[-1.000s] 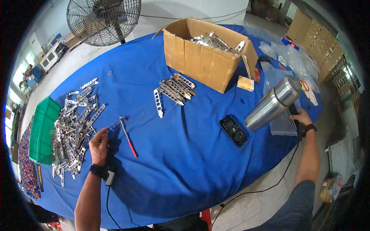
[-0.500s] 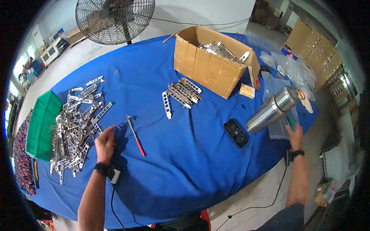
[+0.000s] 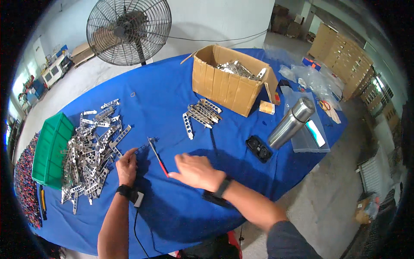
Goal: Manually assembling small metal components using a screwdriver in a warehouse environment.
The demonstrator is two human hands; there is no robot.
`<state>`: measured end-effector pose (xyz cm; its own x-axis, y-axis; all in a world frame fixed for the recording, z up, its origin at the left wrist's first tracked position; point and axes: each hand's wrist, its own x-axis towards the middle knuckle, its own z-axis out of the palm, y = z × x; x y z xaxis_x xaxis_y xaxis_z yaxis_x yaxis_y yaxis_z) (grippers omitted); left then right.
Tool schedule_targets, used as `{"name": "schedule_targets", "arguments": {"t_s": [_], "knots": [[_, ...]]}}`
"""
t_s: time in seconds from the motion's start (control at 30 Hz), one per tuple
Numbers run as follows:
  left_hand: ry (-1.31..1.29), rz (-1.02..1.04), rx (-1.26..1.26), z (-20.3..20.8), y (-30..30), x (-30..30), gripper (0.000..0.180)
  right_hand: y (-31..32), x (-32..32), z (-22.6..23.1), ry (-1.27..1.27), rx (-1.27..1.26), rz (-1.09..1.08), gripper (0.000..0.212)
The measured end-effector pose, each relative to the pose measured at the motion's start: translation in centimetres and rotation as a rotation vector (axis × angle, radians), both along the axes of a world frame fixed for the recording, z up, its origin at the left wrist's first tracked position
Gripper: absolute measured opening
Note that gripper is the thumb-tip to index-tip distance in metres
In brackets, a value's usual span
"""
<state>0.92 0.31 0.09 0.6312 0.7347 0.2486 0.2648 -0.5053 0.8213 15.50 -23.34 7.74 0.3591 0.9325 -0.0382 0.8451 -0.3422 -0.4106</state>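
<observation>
My left hand [image 3: 127,167] is closed, fingertips pinching the near end of a thin perforated metal strip [image 3: 141,148] that lies over the blue cloth. Against the far end of this strip rests the tip of a slim tool with a red handle [image 3: 163,167]. Just right of that handle hovers my right hand [image 3: 195,172], thumb apart from its bent fingers, holding nothing that I can see. To the left of my left hand spreads a heap of perforated metal strips [image 3: 92,151]. A smaller group of such strips [image 3: 202,113] lies farther off, roughly side by side.
A green bin [image 3: 51,151] tips toward the heap. Farther back stands a cardboard box [image 3: 226,88] holding metal parts. At right are a steel flask [image 3: 291,123], a black case [image 3: 258,148], a lit phone [image 3: 315,134] and clear plastic bags [image 3: 317,80]. A fan [image 3: 129,30] stands behind the table.
My right hand has moved left from the phone beside the flask to the red-handled tool. The phone's lit screen now shows. My left hand keeps the strip; the whole view has shifted slightly.
</observation>
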Motion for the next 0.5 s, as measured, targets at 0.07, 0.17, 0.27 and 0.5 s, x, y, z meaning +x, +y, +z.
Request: {"name": "schedule_targets", "arguments": {"t_s": [0.07,0.17,0.27,0.5], "knots": [[0.011,0.0,-0.023,0.0,-0.1,0.2,0.025,3.1,-0.9,-1.8,-0.07,0.103,0.005,0.053],[0.004,0.007,-0.031,0.0,-0.1,0.0,0.025,6.1,-1.4,-4.2,-0.067,0.175,-0.035,0.043],[-0.016,0.0,0.005,0.0,-0.3,0.0,0.024,7.4,-1.6,-6.2,-0.198,0.21,-0.105,0.028],[0.032,0.0,-0.029,0.5,0.0,-0.5,0.025,7.1,-1.5,-5.5,-0.138,0.341,-0.102,0.018]]}}
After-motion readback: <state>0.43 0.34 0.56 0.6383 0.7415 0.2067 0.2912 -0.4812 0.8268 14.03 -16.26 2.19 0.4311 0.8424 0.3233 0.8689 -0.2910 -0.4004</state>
